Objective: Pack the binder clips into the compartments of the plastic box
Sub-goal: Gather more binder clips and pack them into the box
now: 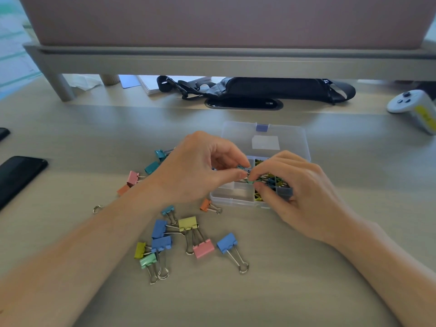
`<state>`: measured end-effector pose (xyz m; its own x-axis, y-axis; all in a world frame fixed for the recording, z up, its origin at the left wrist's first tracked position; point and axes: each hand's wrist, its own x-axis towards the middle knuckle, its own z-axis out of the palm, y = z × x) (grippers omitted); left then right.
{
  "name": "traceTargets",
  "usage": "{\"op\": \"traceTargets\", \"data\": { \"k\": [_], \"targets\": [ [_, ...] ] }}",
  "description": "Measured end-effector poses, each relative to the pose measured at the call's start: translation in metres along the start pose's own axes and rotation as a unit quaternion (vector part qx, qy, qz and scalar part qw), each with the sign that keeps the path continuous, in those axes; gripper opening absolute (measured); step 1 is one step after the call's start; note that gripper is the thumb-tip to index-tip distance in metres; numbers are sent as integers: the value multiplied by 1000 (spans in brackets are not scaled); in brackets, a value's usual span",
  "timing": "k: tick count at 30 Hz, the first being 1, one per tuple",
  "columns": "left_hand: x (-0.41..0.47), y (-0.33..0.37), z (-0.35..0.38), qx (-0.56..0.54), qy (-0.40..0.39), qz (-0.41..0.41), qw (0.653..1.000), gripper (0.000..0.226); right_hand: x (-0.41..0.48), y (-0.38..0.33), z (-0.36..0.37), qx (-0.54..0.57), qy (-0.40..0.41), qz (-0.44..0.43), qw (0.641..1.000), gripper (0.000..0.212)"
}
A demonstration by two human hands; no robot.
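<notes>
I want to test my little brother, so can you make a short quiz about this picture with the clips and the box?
1. True or false: the lid of the plastic box is shut.
2. What does the left hand pinch above the box? A) a small teal binder clip B) a phone C) a game controller
3. Fill in: the loose binder clip on the table nearest the box's front edge is ___ in colour.

Key: 1 false, the lid lies open behind the box. 2 A. 3 orange.
</notes>
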<state>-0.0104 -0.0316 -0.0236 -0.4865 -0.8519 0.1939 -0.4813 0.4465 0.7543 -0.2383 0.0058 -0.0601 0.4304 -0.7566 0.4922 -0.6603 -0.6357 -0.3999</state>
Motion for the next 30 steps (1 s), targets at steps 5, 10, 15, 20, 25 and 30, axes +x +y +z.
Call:
{"op": "traceTargets", "data": {
  "k": [5,10,15,20,25,30],
  "targets": [
    [3,-1,-4,17,-27,-2,999,7,0,1,-1,3,-5,6,1000,12],
    [4,7,-8,87,-23,5,996,8,-1,0,-1,19,5,11,1000,12],
    [5,14,-4,127,-27,22,991,11,-2,0,-1,34,7,34,999,13],
    [5,16,-5,189,-30,52,980,4,-3,0,0,33,9,45,998,16],
    [6,14,-5,252,-52,82,963,6,-2,-1,0,7,15,17,1000,15],
    [5,12,0,258,-20,76,963,5,-2,1,2,-29,1,-23,999,20]
  ]
}}
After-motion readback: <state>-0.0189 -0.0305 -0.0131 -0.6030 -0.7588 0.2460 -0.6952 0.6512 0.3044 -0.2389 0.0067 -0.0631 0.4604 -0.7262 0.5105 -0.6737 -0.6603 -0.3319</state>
